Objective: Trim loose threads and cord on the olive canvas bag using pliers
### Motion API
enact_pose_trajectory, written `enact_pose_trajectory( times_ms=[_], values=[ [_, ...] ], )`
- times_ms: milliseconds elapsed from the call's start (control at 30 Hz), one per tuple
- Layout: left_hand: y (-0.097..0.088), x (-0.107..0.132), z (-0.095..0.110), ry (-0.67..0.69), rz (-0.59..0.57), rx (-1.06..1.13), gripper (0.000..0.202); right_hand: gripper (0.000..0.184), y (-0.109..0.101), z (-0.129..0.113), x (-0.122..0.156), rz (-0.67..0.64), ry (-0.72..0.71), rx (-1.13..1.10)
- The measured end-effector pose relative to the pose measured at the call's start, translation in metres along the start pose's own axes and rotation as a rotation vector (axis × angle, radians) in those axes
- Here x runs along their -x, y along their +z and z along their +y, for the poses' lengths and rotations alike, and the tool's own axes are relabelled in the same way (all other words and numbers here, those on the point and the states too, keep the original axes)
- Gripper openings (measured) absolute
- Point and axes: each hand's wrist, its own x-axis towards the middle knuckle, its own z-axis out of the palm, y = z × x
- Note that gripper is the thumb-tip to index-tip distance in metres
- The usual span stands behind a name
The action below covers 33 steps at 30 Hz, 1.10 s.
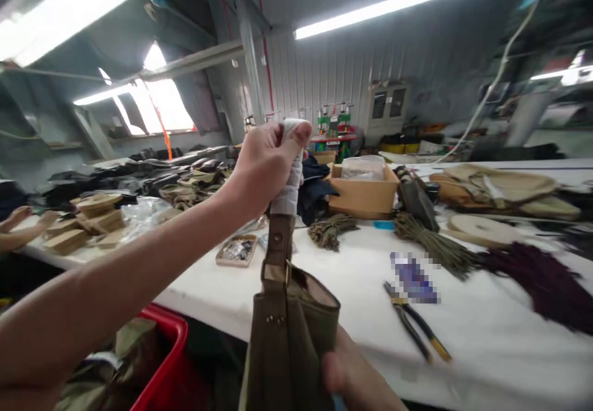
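Raised in front of me, my left hand [266,161] pinches the top of a bag strap [287,191] wrapped in white material. Below the wrapping, the strap is dark brown-green with a metal stud and runs down through a buckle. It joins an olive-brown bag [282,343], which hangs upright with its top partly open. Lower down, my right hand [354,371] grips the bag's right side, with its other fingers hidden behind the fabric. Pliers with black and yellow handles [417,324] lie on the white table [361,275] to the right, apart from both hands.
A red bin [173,343] with olive fabric stands below left. On the table are a small tray of metal parts [237,251], a cardboard box [365,194], cord bundles [435,244], dark purple cords [542,281] and a blurred purple packet [414,278]. Another person's hands [28,222] show far left.
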Motion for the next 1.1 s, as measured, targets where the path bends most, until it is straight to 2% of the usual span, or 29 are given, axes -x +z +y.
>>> enact_pose_trajectory(
  times_ms=[67,167,233,267,333,400,467,533,600,667,733,800,900,967,1033,1100],
  values=[
    [0.030,0.021,0.027,0.042,0.010,0.005,0.037,0.116,0.007,-0.020,0.010,-0.018,0.049,-0.118],
    [0.058,0.035,0.059,0.176,0.038,0.000,0.041,0.116,0.007,-0.034,0.012,0.010,-0.004,-0.266],
    [0.074,0.035,0.065,0.192,-0.059,0.041,0.041,0.110,-0.002,-0.031,0.010,0.086,-0.033,-0.301],
    [0.082,0.032,0.061,0.169,-0.134,0.098,0.038,0.100,-0.008,-0.024,0.010,0.150,-0.048,-0.287],
    [0.096,0.024,0.039,0.079,-0.272,0.277,0.027,0.077,-0.025,-0.002,0.010,0.339,-0.100,-0.189],
    [0.103,0.018,-0.001,-0.017,-0.331,0.326,0.019,0.059,-0.047,0.030,0.011,0.608,-0.179,0.011],
    [0.099,0.019,-0.053,-0.173,-0.256,0.283,0.019,0.053,-0.073,0.062,0.013,0.815,-0.222,0.315],
    [0.083,0.031,-0.109,-0.319,-0.206,0.143,0.021,0.056,-0.100,0.085,0.017,0.873,-0.227,0.645],
    [0.060,0.055,-0.158,-0.436,-0.200,-0.006,0.023,0.064,-0.122,0.096,0.021,0.823,-0.220,0.899],
    [0.037,0.084,-0.195,-0.515,-0.184,-0.183,0.047,0.070,-0.132,0.099,0.021,0.736,-0.262,1.075],
    [0.020,0.114,-0.217,-0.495,-0.119,-0.337,0.072,0.071,-0.128,0.099,0.019,0.642,-0.345,1.195],
    [0.014,0.141,-0.228,-0.430,-0.135,-0.412,0.072,0.071,-0.112,0.102,0.016,0.530,-0.407,1.267],
    [0.027,0.176,-0.237,-0.430,-0.292,-0.412,0.063,0.068,-0.079,0.112,0.012,0.365,-0.397,1.301],
    [0.047,0.192,-0.245,-0.508,-0.358,-0.420,0.080,0.066,-0.062,0.116,0.012,0.294,-0.340,1.290],
    [0.068,0.201,-0.258,-0.581,-0.383,-0.436,0.097,0.065,-0.055,0.112,0.015,0.226,-0.272,1.221],
    [0.085,0.203,-0.274,-0.629,-0.397,-0.451,0.107,0.059,-0.064,0.099,0.016,0.074,-0.207,1.064]
  ],
)
